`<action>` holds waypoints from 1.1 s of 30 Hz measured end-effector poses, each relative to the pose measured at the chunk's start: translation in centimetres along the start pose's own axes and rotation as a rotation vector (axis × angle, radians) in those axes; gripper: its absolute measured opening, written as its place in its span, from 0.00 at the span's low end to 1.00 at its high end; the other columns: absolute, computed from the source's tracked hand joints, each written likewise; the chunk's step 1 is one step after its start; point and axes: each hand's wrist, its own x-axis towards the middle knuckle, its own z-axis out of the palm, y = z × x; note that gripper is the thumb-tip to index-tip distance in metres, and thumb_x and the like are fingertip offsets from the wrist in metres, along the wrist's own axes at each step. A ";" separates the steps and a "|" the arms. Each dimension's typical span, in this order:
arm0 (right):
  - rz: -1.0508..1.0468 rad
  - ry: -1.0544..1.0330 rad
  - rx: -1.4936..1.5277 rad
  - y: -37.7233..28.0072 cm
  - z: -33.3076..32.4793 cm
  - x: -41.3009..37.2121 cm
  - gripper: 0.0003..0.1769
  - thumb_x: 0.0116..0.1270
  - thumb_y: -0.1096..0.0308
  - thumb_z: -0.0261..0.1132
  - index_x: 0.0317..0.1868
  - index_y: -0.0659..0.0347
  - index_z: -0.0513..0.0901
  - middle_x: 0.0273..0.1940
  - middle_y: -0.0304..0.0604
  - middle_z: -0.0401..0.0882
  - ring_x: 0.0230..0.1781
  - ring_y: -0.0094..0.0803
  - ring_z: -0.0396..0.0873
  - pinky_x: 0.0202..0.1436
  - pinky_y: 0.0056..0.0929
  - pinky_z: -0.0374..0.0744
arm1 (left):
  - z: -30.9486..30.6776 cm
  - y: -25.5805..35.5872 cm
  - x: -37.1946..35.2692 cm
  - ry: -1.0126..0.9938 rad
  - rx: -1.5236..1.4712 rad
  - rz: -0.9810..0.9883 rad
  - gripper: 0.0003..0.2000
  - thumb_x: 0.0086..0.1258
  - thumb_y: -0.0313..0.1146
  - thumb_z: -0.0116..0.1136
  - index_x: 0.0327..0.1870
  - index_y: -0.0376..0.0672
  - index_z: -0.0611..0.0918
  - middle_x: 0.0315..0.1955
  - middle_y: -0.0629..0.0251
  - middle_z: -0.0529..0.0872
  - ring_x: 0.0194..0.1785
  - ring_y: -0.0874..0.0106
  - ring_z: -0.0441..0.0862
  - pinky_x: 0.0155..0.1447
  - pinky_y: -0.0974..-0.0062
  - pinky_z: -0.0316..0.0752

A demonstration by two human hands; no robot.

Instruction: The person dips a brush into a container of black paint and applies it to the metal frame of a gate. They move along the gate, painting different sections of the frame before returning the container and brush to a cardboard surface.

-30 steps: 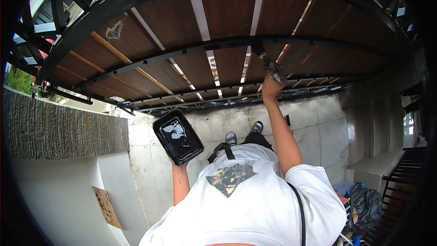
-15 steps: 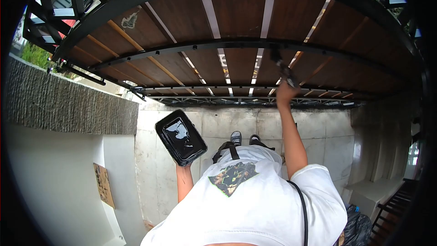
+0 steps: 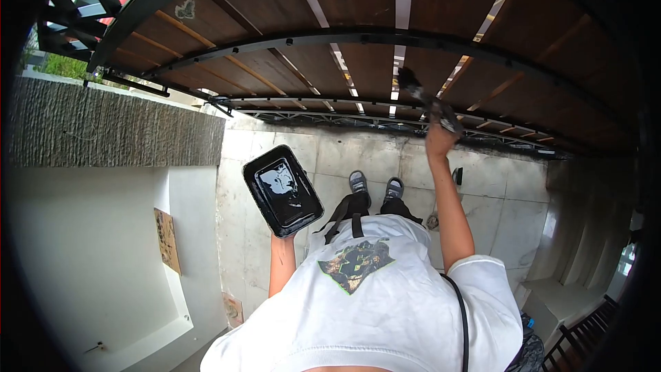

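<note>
My left hand [image 3: 282, 240] supports a black rectangular paint tray [image 3: 301, 223] from below, most of its fingers hidden beneath it. Glossy black paint [image 3: 292, 198] pools inside the tray and reflects the light. Out in front, my right hand [image 3: 441, 139] is closed round a paintbrush [image 3: 421, 94] with dark, paint-smeared bristles. The brush points up and left, overlapping the brown slats [image 3: 368, 76] of a gate in this view, just below its black metal crossbar [image 3: 372, 38].
A rough grey wall top [image 3: 117, 124] runs along the left, above a white wall with a piece of cardboard [image 3: 167, 241]. Pale floor tiles [image 3: 330, 151] lie underfoot, darkly stained along the gate's base. A black plastic bag [image 3: 527, 351] and a dark rack [image 3: 578, 334] are at lower right.
The view has tilted down, showing more floor and both feet. The brush has moved from the crossbar to lower in front of the slats. The tray is still held on the left.
</note>
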 end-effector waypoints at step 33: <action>-0.865 -0.091 0.321 -29.4 32.2 -10.3 0.07 0.65 0.73 0.64 0.41 0.66 0.83 0.37 0.47 0.84 0.35 0.27 0.80 0.42 0.27 0.78 | -27.6 33.1 -0.6 -0.104 0.117 0.516 0.30 0.68 0.42 0.55 0.69 0.47 0.62 0.60 0.57 0.73 0.61 0.61 0.73 0.62 0.62 0.73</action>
